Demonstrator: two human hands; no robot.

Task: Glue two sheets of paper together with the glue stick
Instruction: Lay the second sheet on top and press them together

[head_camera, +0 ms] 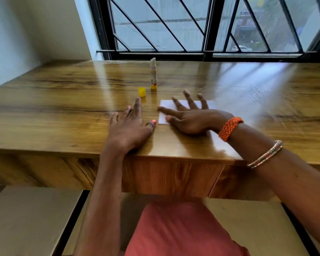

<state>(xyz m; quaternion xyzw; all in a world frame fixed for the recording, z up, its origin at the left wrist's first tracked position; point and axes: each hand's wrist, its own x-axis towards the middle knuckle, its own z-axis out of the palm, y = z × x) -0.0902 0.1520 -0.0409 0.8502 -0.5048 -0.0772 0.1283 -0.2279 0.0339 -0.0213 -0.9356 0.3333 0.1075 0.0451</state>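
Your wooden table (63,93) carries all. Your right hand (188,119) lies flat, fingers spread, on the white paper (166,106); your left hand (129,126) rests flat beside it, holding nothing. Behind them the glue stick (153,74) stands upright, tip upward, its yellow cap (141,92) just beside it.

The glue stick (153,74) is standing upright on the table (63,100), with its cap (141,92) sitting just beside it to the left and nearer the person. The paper (166,108) is lying nearer still, to the right, under the flat right hand (188,117). The left hand (129,126) is resting on the table to the paper's left.
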